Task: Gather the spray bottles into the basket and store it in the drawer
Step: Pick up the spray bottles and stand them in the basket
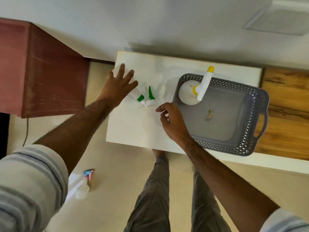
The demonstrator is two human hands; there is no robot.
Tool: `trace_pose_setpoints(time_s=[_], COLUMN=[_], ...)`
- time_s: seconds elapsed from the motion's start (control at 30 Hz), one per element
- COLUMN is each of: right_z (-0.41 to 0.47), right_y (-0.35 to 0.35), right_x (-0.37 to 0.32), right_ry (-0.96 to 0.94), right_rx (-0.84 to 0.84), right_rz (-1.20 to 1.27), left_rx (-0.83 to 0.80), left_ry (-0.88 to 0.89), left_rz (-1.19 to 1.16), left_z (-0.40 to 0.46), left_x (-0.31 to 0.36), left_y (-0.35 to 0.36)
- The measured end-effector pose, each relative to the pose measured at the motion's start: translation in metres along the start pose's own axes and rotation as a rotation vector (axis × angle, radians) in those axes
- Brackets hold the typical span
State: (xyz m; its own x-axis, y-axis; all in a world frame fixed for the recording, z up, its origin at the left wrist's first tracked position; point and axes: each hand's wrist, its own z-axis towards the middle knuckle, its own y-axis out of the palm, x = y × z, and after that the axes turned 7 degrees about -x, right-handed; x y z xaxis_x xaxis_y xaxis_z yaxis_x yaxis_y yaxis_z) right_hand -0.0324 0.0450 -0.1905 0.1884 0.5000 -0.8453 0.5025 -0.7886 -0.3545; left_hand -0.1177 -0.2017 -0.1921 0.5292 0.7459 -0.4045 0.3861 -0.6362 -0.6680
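A white spray bottle with a green trigger (144, 98) lies on its side on the white table (133, 131). My left hand (119, 85) lies over its body with the fingers spread and straight. A grey perforated basket (261, 99) sits on the table's right part. In the basket's near-left corner stands a round white bottle with a yellow-capped nozzle (189, 93). My right hand (173, 122) hovers by the basket's left wall, fingers loosely curled, holding nothing I can see. A third bottle with a blue and pink trigger (83, 185) lies on the floor to the left of my legs.
A red-brown cabinet (43, 69) stands left of the table, with a gap of floor between them. A wood-grain surface (284, 113) adjoins the table on the right. A small brownish scrap (209, 115) lies on the basket's floor. White wall runs behind.
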Motion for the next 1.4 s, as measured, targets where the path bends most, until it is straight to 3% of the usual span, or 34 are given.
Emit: trace_pose_setpoints(time_s=[0.13,0.23,0.3,0.4,0.5,0.63,0.73,0.8,0.9,1.03,1.13,1.4], right_z=[-0.014,-0.025,-0.034,-0.053,-0.072,-0.105,-0.122,-0.121,-0.101,-0.054,-0.027,0.0], right_y=[-0.008,-0.018,-0.025,-0.034,-0.045,-0.081,-0.119,-0.145,-0.177,-0.185,-0.181,-0.173], right_x=[-0.005,-0.011,-0.015,-0.025,-0.02,-0.004,0.015,0.032,0.056,0.077,0.088,0.095], right_ry=[0.037,0.083,0.107,0.097,0.073,0.204,0.15,0.118,0.146,0.152,0.144,0.127], right_rx=[0.025,0.007,-0.106,-0.292,-0.284,-0.198,-0.1,-0.006,0.167,0.235,0.233,0.192], right_rz=[0.07,0.189,0.317,0.457,0.43,0.365,0.297,0.27,0.113,0.021,-0.014,-0.037], left_rx=[0.033,0.138,0.166,0.198,0.245,0.203,0.2,0.28,0.338,0.073,-0.074,-0.045], left_ry=[-0.044,-0.061,-0.003,0.162,0.284,0.367,0.418,0.303,-0.005,-0.238,-0.237,-0.17], left_rz=[-0.251,-0.763,-1.078,-1.277,-1.352,-1.551,-1.549,-1.463,-1.427,-1.591,-1.63,-1.66], left_z=[-0.023,-0.055,-0.08,-0.109,-0.12,-0.116,-0.102,-0.087,-0.061,-0.031,-0.021,-0.022], left_x=[-0.005,-0.001,0.015,0.06,0.111,0.157,0.173,0.173,0.17,0.165,0.164,0.168], left_y=[0.003,0.006,-0.001,-0.024,-0.052,-0.085,-0.099,-0.1,-0.093,-0.081,-0.077,-0.079])
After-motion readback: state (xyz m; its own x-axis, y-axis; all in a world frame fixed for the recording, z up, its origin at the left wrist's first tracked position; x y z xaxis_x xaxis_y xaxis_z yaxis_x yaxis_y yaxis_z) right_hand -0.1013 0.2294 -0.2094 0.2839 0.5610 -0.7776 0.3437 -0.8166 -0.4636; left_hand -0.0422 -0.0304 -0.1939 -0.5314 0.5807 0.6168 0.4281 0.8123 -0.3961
